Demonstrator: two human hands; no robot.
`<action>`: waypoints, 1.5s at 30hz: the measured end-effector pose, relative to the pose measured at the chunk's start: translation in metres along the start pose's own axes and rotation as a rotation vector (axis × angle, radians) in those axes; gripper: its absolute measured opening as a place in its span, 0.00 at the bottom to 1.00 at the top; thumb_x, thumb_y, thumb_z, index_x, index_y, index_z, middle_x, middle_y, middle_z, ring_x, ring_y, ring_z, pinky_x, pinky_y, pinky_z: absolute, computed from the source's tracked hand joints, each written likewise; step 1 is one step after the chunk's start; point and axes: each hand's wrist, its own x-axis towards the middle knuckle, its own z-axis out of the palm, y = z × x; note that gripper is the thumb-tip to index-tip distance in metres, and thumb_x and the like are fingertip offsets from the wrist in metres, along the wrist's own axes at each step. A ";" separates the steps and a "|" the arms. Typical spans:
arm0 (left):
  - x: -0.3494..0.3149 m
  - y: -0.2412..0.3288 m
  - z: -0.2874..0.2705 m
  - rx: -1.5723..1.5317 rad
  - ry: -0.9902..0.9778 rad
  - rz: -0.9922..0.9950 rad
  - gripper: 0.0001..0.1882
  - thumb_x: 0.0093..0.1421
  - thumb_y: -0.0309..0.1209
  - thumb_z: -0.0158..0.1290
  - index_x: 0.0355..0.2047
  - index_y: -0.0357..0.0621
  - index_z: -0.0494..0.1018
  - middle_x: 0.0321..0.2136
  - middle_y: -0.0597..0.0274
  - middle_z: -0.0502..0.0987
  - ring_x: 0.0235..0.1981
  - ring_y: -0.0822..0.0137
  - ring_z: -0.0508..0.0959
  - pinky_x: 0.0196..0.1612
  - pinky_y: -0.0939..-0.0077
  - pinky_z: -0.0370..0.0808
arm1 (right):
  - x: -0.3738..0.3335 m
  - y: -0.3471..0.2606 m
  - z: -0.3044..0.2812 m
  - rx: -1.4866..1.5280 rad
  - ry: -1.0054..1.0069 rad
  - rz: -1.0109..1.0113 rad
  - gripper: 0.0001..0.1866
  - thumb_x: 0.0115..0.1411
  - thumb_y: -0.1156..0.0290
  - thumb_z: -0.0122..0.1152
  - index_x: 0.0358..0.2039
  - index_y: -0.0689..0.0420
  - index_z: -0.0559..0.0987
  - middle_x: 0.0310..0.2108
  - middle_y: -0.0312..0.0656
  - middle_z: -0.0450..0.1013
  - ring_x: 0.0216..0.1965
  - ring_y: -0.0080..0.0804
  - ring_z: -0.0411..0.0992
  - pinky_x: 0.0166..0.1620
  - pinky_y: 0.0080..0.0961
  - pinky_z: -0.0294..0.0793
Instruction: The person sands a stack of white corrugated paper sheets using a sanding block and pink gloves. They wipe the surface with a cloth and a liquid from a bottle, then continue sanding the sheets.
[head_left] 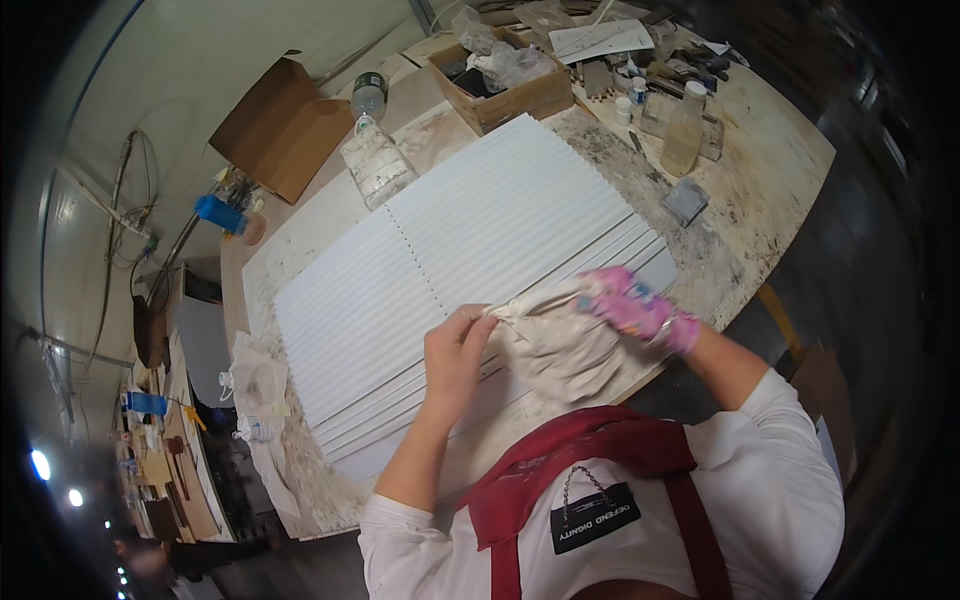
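Note:
A crumpled off-white cloth (pixel 563 352) hangs between my hands over the near edge of the work. My bare left hand (pixel 457 350) pinches its left corner between thumb and fingers. On my right hand (pixel 632 305) is a pink patterned glove, slightly blurred, and its fingers close on the cloth's upper right part. Beneath and beyond lie many long white strips (pixel 480 200) side by side, forming a ribbed sheet. A dotted line runs across them, and the nearest strips are spread slightly apart.
On the stained table (pixel 765 190) stand a cardboard box of plastic bags (pixel 510 95), a bottle of cloudy liquid (pixel 684 130) and a grey block (pixel 685 201). Farther left are a whitish clear container (pixel 377 165), an open brown carton (pixel 280 130) and a blue-capped bottle (pixel 222 214).

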 end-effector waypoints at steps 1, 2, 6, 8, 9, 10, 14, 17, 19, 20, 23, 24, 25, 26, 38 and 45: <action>0.008 0.008 0.006 -0.028 -0.003 0.011 0.10 0.62 0.30 0.52 0.34 0.34 0.76 0.21 0.68 0.72 0.25 0.78 0.66 0.28 0.82 0.65 | -0.003 0.013 -0.031 -0.177 0.090 -0.161 0.09 0.61 0.67 0.55 0.38 0.57 0.78 0.30 0.37 0.74 0.31 0.20 0.72 0.34 0.21 0.73; 0.016 0.015 0.011 -0.058 -0.004 0.018 0.10 0.63 0.30 0.52 0.35 0.34 0.76 0.22 0.68 0.73 0.25 0.78 0.66 0.28 0.82 0.65 | -0.009 0.025 -0.062 -0.074 0.179 -0.163 0.10 0.60 0.69 0.55 0.40 0.57 0.78 0.33 0.40 0.74 0.34 0.26 0.73 0.37 0.25 0.73; 0.052 0.024 0.055 -0.230 -0.189 0.074 0.14 0.66 0.32 0.46 0.48 0.38 0.72 0.35 0.62 0.76 0.32 0.74 0.73 0.37 0.81 0.70 | -0.041 0.059 -0.143 -0.475 0.444 -0.313 0.17 0.58 0.73 0.51 0.49 0.57 0.75 0.48 0.52 0.70 0.49 0.45 0.70 0.52 0.36 0.70; 0.068 0.020 0.097 -0.203 -0.386 0.047 0.27 0.66 0.38 0.45 0.63 0.44 0.56 0.54 0.57 0.68 0.46 0.67 0.74 0.46 0.73 0.73 | -0.050 0.085 -0.152 -0.965 0.366 -0.421 0.18 0.61 0.74 0.49 0.52 0.57 0.72 0.54 0.53 0.65 0.54 0.49 0.66 0.57 0.37 0.65; 0.073 0.025 0.122 -0.314 -0.458 -0.056 0.30 0.64 0.39 0.48 0.63 0.43 0.54 0.55 0.57 0.67 0.46 0.68 0.73 0.45 0.72 0.73 | -0.057 0.100 -0.149 -1.028 0.254 -0.370 0.17 0.63 0.74 0.49 0.53 0.58 0.71 0.56 0.53 0.63 0.56 0.50 0.63 0.59 0.38 0.63; 0.083 0.012 0.148 -0.477 -0.546 -0.146 0.26 0.60 0.36 0.51 0.57 0.39 0.62 0.48 0.58 0.73 0.43 0.68 0.74 0.44 0.72 0.73 | -0.057 0.110 -0.149 -0.712 0.216 -0.285 0.18 0.64 0.71 0.49 0.54 0.58 0.71 0.55 0.52 0.65 0.55 0.46 0.65 0.58 0.36 0.64; 0.105 0.029 0.182 -0.206 -0.145 0.532 0.08 0.59 0.30 0.50 0.35 0.39 0.75 0.22 0.68 0.74 0.26 0.75 0.72 0.31 0.76 0.71 | -0.071 0.032 -0.176 -0.039 0.239 -0.004 0.22 0.61 0.61 0.55 0.51 0.63 0.73 0.48 0.47 0.72 0.52 0.30 0.67 0.54 0.28 0.66; 0.129 0.076 0.163 -0.237 -0.141 0.289 0.10 0.61 0.33 0.51 0.32 0.36 0.75 0.19 0.70 0.72 0.24 0.77 0.69 0.30 0.78 0.69 | -0.096 0.081 -0.218 0.149 0.353 -0.044 0.19 0.60 0.59 0.56 0.43 0.61 0.76 0.43 0.42 0.73 0.48 0.29 0.68 0.51 0.28 0.67; 0.136 0.089 0.155 -0.212 -0.235 0.231 0.13 0.62 0.35 0.51 0.30 0.35 0.74 0.19 0.70 0.71 0.24 0.78 0.68 0.30 0.79 0.68 | -0.093 0.118 -0.255 0.095 0.266 -0.154 0.16 0.61 0.59 0.56 0.39 0.59 0.75 0.42 0.40 0.72 0.47 0.30 0.69 0.51 0.29 0.67; 0.140 0.094 0.154 -0.208 -0.289 0.199 0.14 0.63 0.36 0.51 0.29 0.35 0.74 0.19 0.70 0.71 0.25 0.79 0.68 0.30 0.79 0.68 | -0.088 0.114 -0.262 0.046 0.185 -0.226 0.15 0.61 0.59 0.56 0.38 0.59 0.74 0.41 0.39 0.72 0.47 0.30 0.69 0.51 0.30 0.67; 0.149 0.108 0.146 -0.194 -0.118 0.383 0.15 0.63 0.36 0.51 0.28 0.35 0.74 0.19 0.70 0.71 0.25 0.79 0.68 0.29 0.79 0.67 | -0.083 0.107 -0.248 0.492 0.386 -0.139 0.13 0.60 0.60 0.57 0.35 0.57 0.71 0.40 0.37 0.70 0.46 0.31 0.69 0.54 0.30 0.66; 0.147 0.123 0.145 -0.277 -0.148 0.481 0.14 0.62 0.36 0.53 0.29 0.35 0.75 0.20 0.68 0.73 0.24 0.77 0.68 0.29 0.79 0.68 | -0.074 0.120 -0.258 0.421 0.342 -0.030 0.20 0.57 0.64 0.59 0.47 0.60 0.71 0.50 0.42 0.68 0.54 0.35 0.66 0.60 0.31 0.61; 0.145 0.136 0.150 -0.236 -0.254 0.510 0.14 0.62 0.36 0.53 0.29 0.35 0.75 0.20 0.67 0.73 0.24 0.76 0.69 0.30 0.78 0.68 | -0.070 0.131 -0.255 0.346 0.394 -0.105 0.24 0.56 0.65 0.60 0.52 0.59 0.68 0.53 0.43 0.66 0.57 0.36 0.64 0.62 0.31 0.59; 0.141 0.144 0.156 -0.193 -0.355 0.524 0.13 0.61 0.36 0.53 0.30 0.36 0.76 0.20 0.66 0.74 0.24 0.75 0.70 0.31 0.78 0.69 | -0.057 0.098 -0.224 0.277 0.436 -0.172 0.29 0.55 0.66 0.61 0.57 0.59 0.65 0.57 0.44 0.63 0.59 0.36 0.61 0.63 0.31 0.57; 0.131 0.081 0.070 0.783 -0.277 0.311 0.22 0.57 0.34 0.59 0.51 0.44 0.68 0.50 0.53 0.72 0.44 0.59 0.76 0.47 0.69 0.72 | -0.041 0.131 -0.240 -0.595 0.258 -0.241 0.19 0.64 0.71 0.47 0.55 0.62 0.67 0.50 0.45 0.69 0.50 0.31 0.68 0.52 0.28 0.68; 0.127 0.032 0.184 -0.642 -0.497 -0.440 0.28 0.67 0.49 0.43 0.61 0.47 0.60 0.56 0.54 0.68 0.54 0.56 0.72 0.56 0.63 0.70 | -0.002 0.087 -0.145 -0.308 0.417 -0.586 0.17 0.56 0.80 0.55 0.47 0.57 0.72 0.54 0.50 0.66 0.54 0.44 0.65 0.57 0.36 0.64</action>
